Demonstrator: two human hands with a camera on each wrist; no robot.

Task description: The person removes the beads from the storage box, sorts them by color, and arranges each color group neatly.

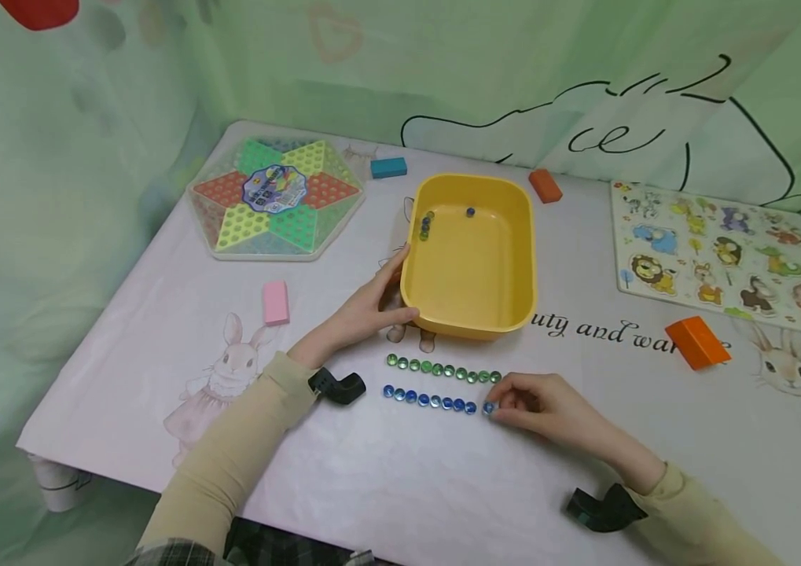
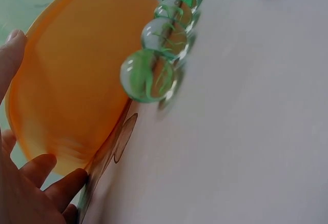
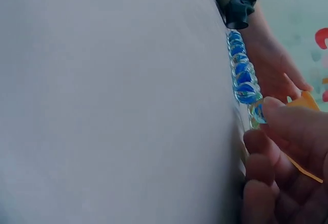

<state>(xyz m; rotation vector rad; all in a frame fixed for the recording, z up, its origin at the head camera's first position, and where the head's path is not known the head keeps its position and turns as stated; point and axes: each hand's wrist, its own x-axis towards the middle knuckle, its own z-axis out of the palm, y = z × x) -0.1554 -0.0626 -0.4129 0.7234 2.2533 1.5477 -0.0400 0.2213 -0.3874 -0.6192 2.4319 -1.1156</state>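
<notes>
My right hand (image 1: 538, 405) pinches a blue marble (image 1: 488, 408) between thumb and fingertips, just off the right end of a row of blue marbles (image 1: 424, 400). In the right wrist view that blue marble (image 3: 259, 112) shows beside the thumb. Behind this row runs a line of green marbles (image 1: 438, 369), seen close up in the left wrist view. My left hand (image 1: 365, 303) rests against the left front corner of a yellow plastic basin (image 1: 467, 321), fingers spread along its outer side. Inside the basin lie a dark blue marble (image 1: 470, 212) and a small cluster of marbles (image 1: 425, 226).
A Chinese checkers board (image 1: 276, 200) lies at the back left, an animal puzzle board (image 1: 725, 255) at the right. Around the basin are a blue block (image 1: 389, 167), a red-orange block (image 1: 545, 186), a pink block (image 1: 276, 303) and an orange block (image 1: 699, 343).
</notes>
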